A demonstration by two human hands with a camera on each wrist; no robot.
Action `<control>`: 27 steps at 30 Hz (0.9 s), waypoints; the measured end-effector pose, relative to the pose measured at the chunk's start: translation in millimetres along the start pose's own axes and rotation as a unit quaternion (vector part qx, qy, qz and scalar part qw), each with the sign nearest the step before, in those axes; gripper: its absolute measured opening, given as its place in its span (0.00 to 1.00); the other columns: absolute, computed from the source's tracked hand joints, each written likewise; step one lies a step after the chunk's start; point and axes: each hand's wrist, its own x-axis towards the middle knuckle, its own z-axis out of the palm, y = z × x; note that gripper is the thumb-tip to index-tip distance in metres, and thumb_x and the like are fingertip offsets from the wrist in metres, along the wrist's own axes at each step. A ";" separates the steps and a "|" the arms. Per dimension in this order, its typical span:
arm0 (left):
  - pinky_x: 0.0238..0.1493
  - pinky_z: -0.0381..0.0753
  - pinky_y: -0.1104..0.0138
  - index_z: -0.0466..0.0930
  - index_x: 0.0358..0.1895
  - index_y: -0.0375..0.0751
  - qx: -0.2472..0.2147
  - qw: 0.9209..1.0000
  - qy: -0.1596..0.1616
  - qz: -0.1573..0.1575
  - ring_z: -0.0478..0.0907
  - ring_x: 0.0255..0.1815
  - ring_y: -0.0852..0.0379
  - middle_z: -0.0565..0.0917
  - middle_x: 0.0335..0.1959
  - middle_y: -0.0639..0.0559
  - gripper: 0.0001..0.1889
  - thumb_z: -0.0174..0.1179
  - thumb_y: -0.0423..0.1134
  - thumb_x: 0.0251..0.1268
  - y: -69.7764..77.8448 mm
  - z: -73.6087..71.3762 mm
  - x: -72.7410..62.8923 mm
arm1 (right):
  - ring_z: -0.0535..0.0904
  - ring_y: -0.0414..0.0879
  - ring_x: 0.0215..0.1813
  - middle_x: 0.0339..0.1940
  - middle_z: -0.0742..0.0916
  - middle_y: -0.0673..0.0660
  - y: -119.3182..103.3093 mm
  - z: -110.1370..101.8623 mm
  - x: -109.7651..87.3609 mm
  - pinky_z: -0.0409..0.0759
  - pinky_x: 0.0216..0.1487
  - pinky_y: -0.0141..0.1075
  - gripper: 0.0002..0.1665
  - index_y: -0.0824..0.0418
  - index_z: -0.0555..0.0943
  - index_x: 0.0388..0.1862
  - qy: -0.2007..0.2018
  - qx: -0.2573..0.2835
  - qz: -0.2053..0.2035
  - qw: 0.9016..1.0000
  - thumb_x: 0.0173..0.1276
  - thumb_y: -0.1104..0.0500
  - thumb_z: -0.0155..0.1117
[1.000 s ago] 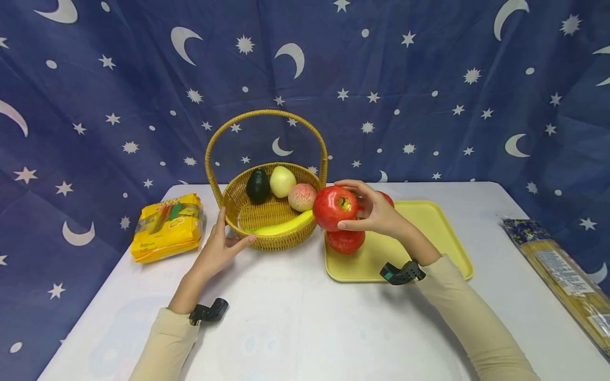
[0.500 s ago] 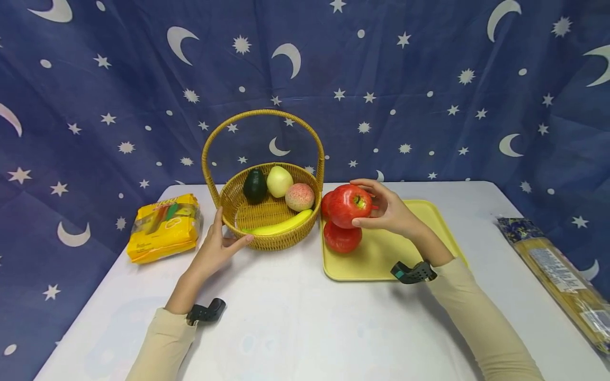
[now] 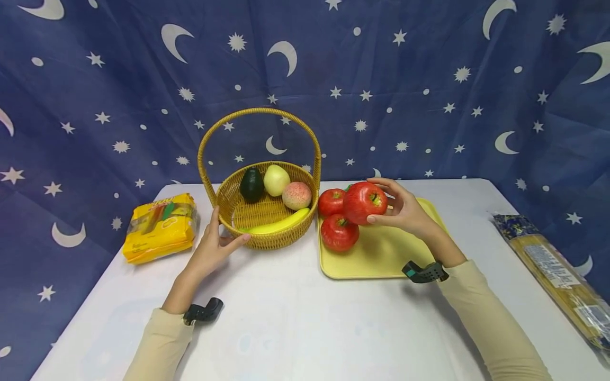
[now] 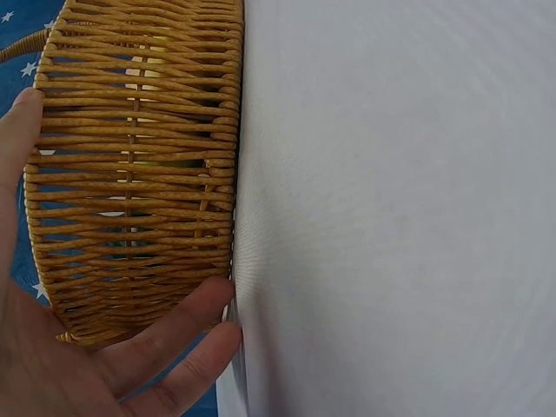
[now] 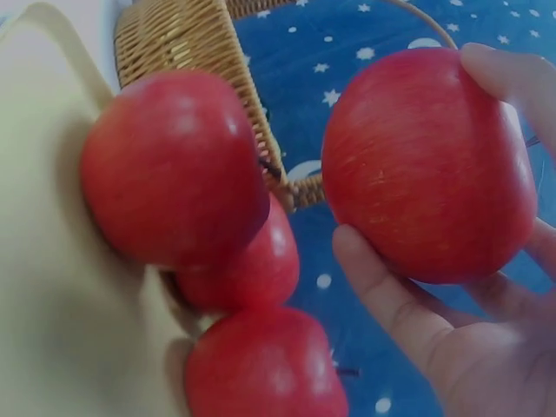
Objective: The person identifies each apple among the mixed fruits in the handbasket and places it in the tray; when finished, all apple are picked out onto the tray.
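My right hand (image 3: 402,211) holds a red apple (image 3: 364,203) between thumb and fingers, over the yellow tray (image 3: 381,262). In the right wrist view, the held apple (image 5: 426,165) hangs apart from several other red apples; the nearest apple (image 5: 174,169) is beside the tray's surface. On the head view, one apple (image 3: 339,233) and another apple (image 3: 331,202) show at the tray's left. My left hand (image 3: 212,246) rests against the left front of the wicker basket (image 3: 278,242), thumb at the rim and fingers (image 4: 156,343) loosely extended along the woven side.
Inside the basket lie an avocado (image 3: 251,185), a pale green round fruit (image 3: 276,180), a peach (image 3: 297,196) and a banana (image 3: 281,225). A yellow packet (image 3: 161,228) stands left of it. At the far right lies a long pasta-like pack (image 3: 555,270). A tall handle (image 3: 259,111) arches above the basket.
My right hand has moved right with the apple, from beside the basket's right edge to over the tray, uncovering the apples at the tray's left. The left hand stays at the basket.
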 end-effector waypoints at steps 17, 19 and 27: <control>0.56 0.77 0.45 0.19 0.77 0.48 0.008 1.000 -0.002 -0.002 0.78 0.57 0.35 0.43 0.75 0.25 0.58 0.59 0.60 0.65 2.5 -2.4 0.8 | 0.76 0.45 0.58 0.61 0.75 0.52 12.9 -14.7 -16.7 0.83 0.48 0.35 0.42 0.64 0.66 0.70 0.025 -0.008 0.028 0.999 0.57 0.75 0.70; 0.56 0.77 0.45 0.19 0.77 0.48 0.008 1.000 -0.002 -0.001 0.78 0.57 0.35 0.43 0.75 0.25 0.58 0.59 0.60 0.65 2.7 -2.8 0.9 | 0.77 0.45 0.57 0.61 0.75 0.52 14.7 -15.9 -18.4 0.83 0.47 0.34 0.42 0.63 0.67 0.70 0.027 -0.012 0.031 0.999 0.56 0.75 0.70; 0.55 0.78 0.46 0.18 0.77 0.48 0.005 1.000 -0.004 -0.001 0.78 0.56 0.36 0.43 0.75 0.25 0.58 0.59 0.60 0.65 1.6 -1.1 0.3 | 0.78 0.45 0.56 0.60 0.76 0.52 24.9 -20.9 -28.0 0.83 0.47 0.35 0.43 0.64 0.67 0.69 0.026 -0.030 0.040 0.998 0.54 0.74 0.72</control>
